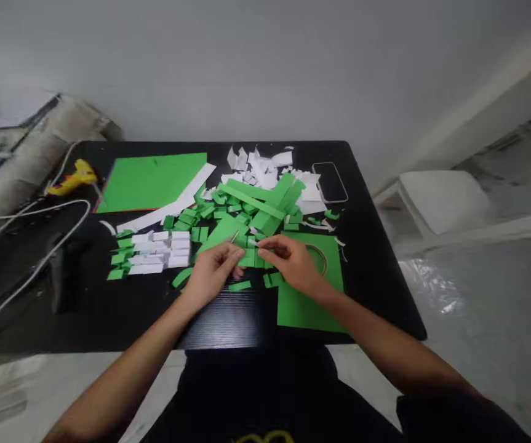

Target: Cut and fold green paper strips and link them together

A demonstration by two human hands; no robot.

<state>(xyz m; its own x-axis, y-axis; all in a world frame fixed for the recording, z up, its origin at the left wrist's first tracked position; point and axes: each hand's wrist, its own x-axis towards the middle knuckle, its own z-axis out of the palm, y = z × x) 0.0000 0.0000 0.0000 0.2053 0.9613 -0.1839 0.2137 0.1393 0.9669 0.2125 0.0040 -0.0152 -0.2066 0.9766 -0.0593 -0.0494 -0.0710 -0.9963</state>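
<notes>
My left hand (216, 264) is closed near the front middle of the table. A thin, pointed, metallic-looking tool (234, 236) sticks up from its fingers; its exact kind is too small to make out. Close beside it, my right hand (290, 261) pinches a small pale strip of paper (253, 242). Folded green paper pieces (247, 258) lie at and under the fingertips, partly hidden by them. Behind the hands is a heap of folded green pieces with longer green paper strips (269, 212) across it. Rows of white folded pieces (154, 252) with green ends sit to the left.
On the black table (228, 326) lie a green sheet (159, 181), white paper scraps (265, 169), a phone (330, 183) and a tape roll (323, 261) on another green sheet (311, 307). A yellow glue gun (75, 177) and white cable (57, 246) occupy the left side.
</notes>
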